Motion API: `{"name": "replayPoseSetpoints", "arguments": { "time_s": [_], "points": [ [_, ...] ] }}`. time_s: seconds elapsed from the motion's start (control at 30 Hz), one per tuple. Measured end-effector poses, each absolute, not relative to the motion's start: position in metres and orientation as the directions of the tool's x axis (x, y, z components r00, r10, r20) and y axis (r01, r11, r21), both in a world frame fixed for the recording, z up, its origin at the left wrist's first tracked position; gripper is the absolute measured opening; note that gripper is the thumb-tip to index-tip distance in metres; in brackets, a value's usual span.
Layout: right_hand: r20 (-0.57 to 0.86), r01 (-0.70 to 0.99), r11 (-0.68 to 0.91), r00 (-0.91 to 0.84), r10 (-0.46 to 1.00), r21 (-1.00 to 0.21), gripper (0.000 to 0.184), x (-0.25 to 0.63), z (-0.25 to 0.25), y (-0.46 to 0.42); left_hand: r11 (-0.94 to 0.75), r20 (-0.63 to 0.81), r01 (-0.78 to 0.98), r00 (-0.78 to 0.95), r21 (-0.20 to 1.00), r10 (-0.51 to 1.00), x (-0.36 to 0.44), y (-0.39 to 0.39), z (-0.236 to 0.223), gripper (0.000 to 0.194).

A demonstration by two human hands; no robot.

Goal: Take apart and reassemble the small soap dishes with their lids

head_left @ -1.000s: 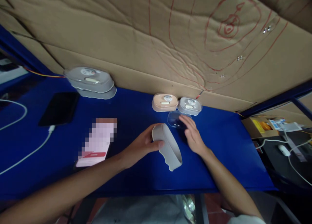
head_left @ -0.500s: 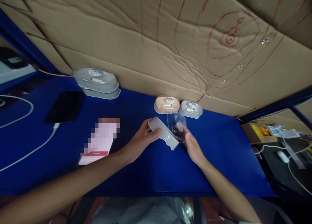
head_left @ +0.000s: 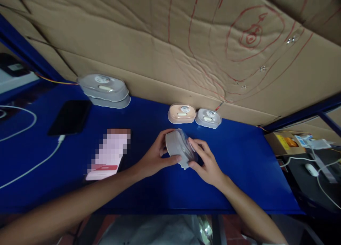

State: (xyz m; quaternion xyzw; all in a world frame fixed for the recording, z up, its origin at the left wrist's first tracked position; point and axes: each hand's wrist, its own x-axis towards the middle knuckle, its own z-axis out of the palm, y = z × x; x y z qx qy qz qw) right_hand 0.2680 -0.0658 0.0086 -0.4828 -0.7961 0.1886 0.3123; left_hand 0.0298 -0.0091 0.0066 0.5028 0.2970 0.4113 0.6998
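Note:
Above the middle of the blue table, my left hand [head_left: 160, 152] is closed around a grey plastic container base [head_left: 174, 145] with a wavy rim, tilted on its side. My right hand [head_left: 205, 159] grips a clear plastic lid [head_left: 189, 145] with a round pale sticker, holding it up against the base's right face. Whether the lid sits fully on the rim I cannot tell. Just behind stand a peach lidded container [head_left: 174, 113] and a grey lidded container [head_left: 208, 124], side by side, each with a round label on top.
At the back left is a stack of larger grey lidded containers [head_left: 108, 92]. A dark phone [head_left: 70, 117] on a white cable and a lit phone [head_left: 112, 152] lie to the left. A cardboard panel [head_left: 133, 46] rises behind the table. A white mouse [head_left: 311, 169] sits far right.
My right hand has brought the clear lid leftward onto the grey base, which my left hand has turned more upright. Before, the two pieces were held apart at an angle.

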Motion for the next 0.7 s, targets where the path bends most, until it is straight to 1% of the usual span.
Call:
{"name": "replayPoseSetpoints", "arguments": {
  "time_s": [0.13,0.3,0.37,0.47,0.7],
  "points": [
    [0.280,0.589,0.454,-0.367,0.887,-0.669,0.072,0.270,0.006,-0.064,0.119,0.038,-0.274,0.507,0.954,0.861,0.028,-0.009,0.008,0.078],
    [0.313,0.530,0.478,-0.374,0.873,-0.700,0.069,0.273,-0.001,-0.063,0.144,0.037,-0.310,0.513,0.940,0.857,0.028,-0.011,0.013,0.074],
    [0.322,0.540,0.487,-0.374,0.870,-0.687,0.070,0.273,-0.003,-0.063,0.131,0.039,-0.302,0.497,0.944,0.867,0.028,-0.012,0.014,0.073],
    [0.340,0.565,0.500,-0.369,0.865,-0.657,0.073,0.272,-0.001,-0.066,0.095,0.060,-0.297,0.471,0.950,0.880,0.027,-0.015,0.015,0.078],
    [0.383,0.597,0.510,-0.338,0.860,-0.619,0.077,0.270,0.003,-0.069,0.006,0.114,-0.249,0.466,0.969,0.877,0.025,-0.019,0.019,0.083]
  ]
}}
